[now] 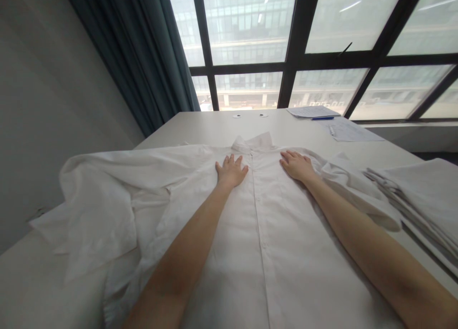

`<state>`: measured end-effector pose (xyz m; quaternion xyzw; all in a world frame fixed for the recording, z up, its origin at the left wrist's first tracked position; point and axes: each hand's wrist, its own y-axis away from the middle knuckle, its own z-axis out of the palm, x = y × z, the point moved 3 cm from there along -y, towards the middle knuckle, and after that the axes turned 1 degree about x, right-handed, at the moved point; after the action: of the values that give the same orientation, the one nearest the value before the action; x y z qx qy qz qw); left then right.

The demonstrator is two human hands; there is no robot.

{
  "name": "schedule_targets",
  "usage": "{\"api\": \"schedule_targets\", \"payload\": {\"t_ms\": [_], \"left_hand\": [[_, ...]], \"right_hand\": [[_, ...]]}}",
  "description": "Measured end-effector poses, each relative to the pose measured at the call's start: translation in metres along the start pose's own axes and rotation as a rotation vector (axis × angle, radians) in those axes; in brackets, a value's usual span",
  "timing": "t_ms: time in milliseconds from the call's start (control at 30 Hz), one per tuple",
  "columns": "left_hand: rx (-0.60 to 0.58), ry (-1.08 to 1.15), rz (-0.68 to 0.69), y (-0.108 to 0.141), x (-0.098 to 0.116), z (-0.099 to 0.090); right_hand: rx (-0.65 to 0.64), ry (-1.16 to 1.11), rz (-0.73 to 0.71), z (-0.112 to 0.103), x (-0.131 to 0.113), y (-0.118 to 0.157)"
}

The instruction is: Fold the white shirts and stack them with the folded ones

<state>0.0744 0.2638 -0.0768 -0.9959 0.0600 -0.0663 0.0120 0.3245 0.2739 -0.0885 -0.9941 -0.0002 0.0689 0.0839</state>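
Observation:
A white button-up shirt lies front side up across the table, its collar at the far end and its button line running down the middle. My left hand rests flat on the upper chest, just left of the buttons, with its fingers spread. On the other side of the button line, my right hand lies palm down near the shoulder, fingers stretched out. The left sleeve spreads out toward the table's left edge. To the right, the other sleeve lies rumpled, partly behind my right forearm.
A stack of folded white cloth sits at the right edge of the white table. Papers and a blue pen lie at the far right. Beyond the table are a dark curtain and large windows.

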Motion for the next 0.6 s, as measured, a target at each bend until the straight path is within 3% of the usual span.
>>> {"api": "schedule_targets", "payload": {"t_ms": [300,600], "left_hand": [[0.028,-0.011,-0.07,-0.01,-0.027,0.0],[0.135,-0.02,-0.044,-0.007,-0.025,0.0]], "right_hand": [[0.054,0.002,0.059,-0.002,0.006,0.001],[0.172,-0.023,-0.021,-0.008,-0.001,0.005]]}}
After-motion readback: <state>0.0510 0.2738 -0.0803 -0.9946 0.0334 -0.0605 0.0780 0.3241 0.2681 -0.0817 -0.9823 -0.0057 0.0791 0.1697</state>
